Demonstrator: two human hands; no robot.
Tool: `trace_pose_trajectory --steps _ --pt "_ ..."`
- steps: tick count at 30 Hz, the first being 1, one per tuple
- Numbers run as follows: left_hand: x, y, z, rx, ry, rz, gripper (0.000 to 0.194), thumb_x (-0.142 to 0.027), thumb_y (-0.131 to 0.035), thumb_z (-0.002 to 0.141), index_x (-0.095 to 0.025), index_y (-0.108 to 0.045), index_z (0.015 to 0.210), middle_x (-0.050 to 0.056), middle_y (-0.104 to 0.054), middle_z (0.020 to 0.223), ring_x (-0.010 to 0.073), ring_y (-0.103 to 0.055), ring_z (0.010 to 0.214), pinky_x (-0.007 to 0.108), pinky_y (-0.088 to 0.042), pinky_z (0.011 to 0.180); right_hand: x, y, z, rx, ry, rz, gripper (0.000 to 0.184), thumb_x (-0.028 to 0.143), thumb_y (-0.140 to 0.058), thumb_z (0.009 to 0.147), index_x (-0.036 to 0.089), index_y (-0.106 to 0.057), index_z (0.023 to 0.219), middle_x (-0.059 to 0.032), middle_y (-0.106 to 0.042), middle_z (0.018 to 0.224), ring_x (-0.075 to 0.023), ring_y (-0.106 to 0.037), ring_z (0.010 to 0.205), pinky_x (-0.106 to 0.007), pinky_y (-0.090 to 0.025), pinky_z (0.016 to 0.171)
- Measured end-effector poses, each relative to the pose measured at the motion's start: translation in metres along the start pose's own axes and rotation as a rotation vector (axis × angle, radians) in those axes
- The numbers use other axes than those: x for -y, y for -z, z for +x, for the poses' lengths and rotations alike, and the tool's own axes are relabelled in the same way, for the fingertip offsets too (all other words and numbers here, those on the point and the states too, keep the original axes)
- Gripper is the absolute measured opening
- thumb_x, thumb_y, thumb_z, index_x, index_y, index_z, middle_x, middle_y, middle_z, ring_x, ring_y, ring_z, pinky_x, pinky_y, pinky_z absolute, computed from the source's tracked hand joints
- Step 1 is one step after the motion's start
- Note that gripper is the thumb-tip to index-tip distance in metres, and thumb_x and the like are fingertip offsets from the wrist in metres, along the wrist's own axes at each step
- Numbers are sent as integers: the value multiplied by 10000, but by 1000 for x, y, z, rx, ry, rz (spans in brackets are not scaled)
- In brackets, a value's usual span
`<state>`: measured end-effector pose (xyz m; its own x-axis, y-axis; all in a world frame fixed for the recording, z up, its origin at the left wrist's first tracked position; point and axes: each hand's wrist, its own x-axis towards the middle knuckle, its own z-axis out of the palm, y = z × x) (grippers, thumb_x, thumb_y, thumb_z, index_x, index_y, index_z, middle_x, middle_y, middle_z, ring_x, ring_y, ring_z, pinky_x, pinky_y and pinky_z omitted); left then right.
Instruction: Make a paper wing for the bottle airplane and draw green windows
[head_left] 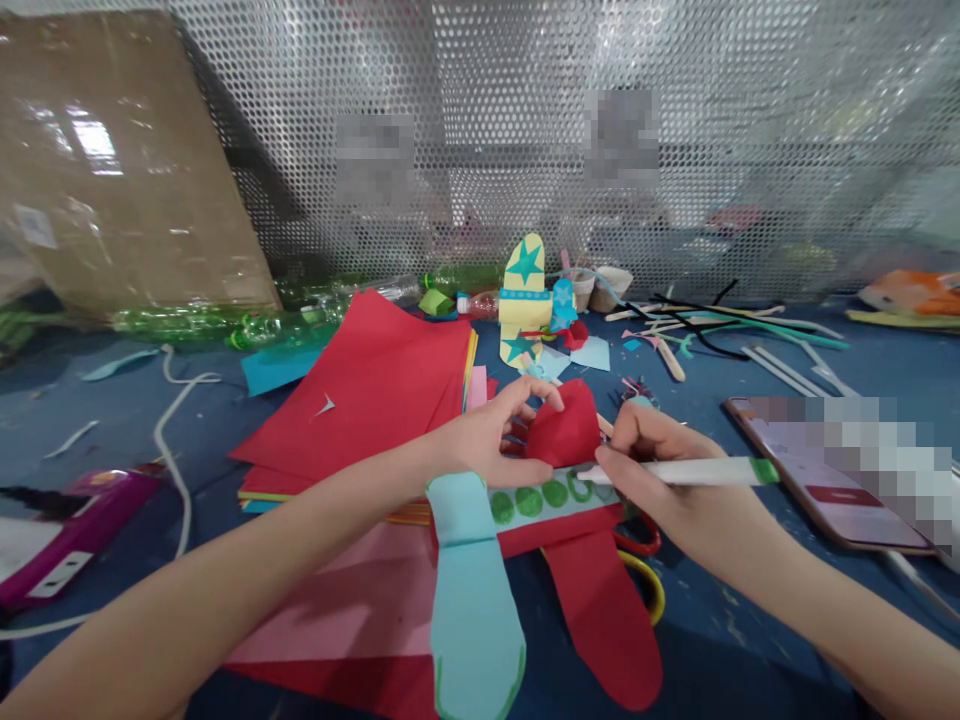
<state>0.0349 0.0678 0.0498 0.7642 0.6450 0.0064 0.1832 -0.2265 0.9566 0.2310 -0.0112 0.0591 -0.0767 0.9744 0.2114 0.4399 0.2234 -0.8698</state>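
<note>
My right hand [671, 465] grips a white marker with a green end [709, 472]. Its tip is on a light-blue paper strip [529, 505] marked with a row of green dots, at a dot that shows only as a green outline. My left hand [510, 440] is curved around a red paper cutout [568, 425] just above the strip, thumb along the strip's upper edge. Below lie a light-blue rounded paper piece [476, 620] with green edge marks and a red rounded paper piece [607, 620]. Scissors with a yellow and red handle [651, 590] are partly hidden underneath.
A stack of red paper [367, 390] and a pink sheet [352, 590] lie to the left. A yellow paper figure with teal stars [523, 310] stands behind my hands. A phone [832, 480] is at the right, a purple power strip [82, 530] at the left.
</note>
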Motion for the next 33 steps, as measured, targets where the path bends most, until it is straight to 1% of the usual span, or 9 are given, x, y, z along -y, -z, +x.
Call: trace_pose_trajectory --steps 6,10,15,18,21,26,29,31,33 --pt "0 0 0 12 -12 -8 431 -167 -688 726 -267 -440 1064 -25 -537 919 138 -558 763 300 -469 728 1 1 2 0 24 -8 229 248 -512 809 266 -385 619 89 -344 543 -106 -284 479 -238 -232 424" --pt "0 -1 0 20 -27 1 424 -159 -677 723 -268 -442 1059 -27 -538 902 129 -538 745 282 -462 711 2 0 3 -5 35 -27 219 246 -500 800 268 -386 614 88 -350 539 -106 -288 476 -245 -231 423" --pt "1 -1 0 -4 -16 10 439 -174 -687 713 -273 -449 1068 -21 -531 921 126 -540 745 276 -453 696 3 0 2 -8 48 -50 223 234 -503 800 269 -382 616 89 -350 543 -110 -289 479 -251 -232 427" --pt "4 0 1 -15 -5 -4 474 -187 -712 699 -279 -455 1086 -14 -541 943 140 -566 772 295 -461 720 2 0 2 -14 47 -43 224 224 -509 805 269 -388 622 88 -350 547 -113 -289 479 -256 -231 430" --pt "9 0 2 -13 -11 -37 549 -222 -745 696 -291 -458 1159 0 -557 973 161 -588 800 322 -473 748 2 1 2 -15 65 -43 235 218 -508 806 271 -380 616 87 -345 545 -115 -286 477 -259 -225 428" --pt "12 -1 4 -53 -19 -80 621 -265 -767 702 -293 -460 1241 13 -605 948 212 -624 866 353 -487 768 2 2 2 -14 55 -53 234 235 -499 810 272 -376 614 87 -356 541 -110 -290 476 -252 -225 422" --pt "5 2 3 -93 15 -83 729 -319 -788 701 -279 -397 1315 19 -632 925 237 -639 875 362 -488 766 3 3 2 -17 39 -45 228 244 -493 803 273 -373 610 87 -354 544 -106 -294 473 -247 -224 421" --pt "0 6 2 -127 83 -80 736 -382 -772 733 -267 -349 1324 -8 -616 852 211 -628 780 338 -481 713 3 3 2 2 36 -39 227 251 -496 801 272 -373 612 90 -347 542 -103 -290 470 -244 -222 422" --pt "-3 12 -2 -163 202 -60 654 -465 -730 779 -270 -360 1281 -48 -555 778 163 -569 654 296 -451 621 3 3 3 9 36 -38 229 250 -496 802 271 -371 611 93 -340 538 -102 -288 468 -243 -221 423"
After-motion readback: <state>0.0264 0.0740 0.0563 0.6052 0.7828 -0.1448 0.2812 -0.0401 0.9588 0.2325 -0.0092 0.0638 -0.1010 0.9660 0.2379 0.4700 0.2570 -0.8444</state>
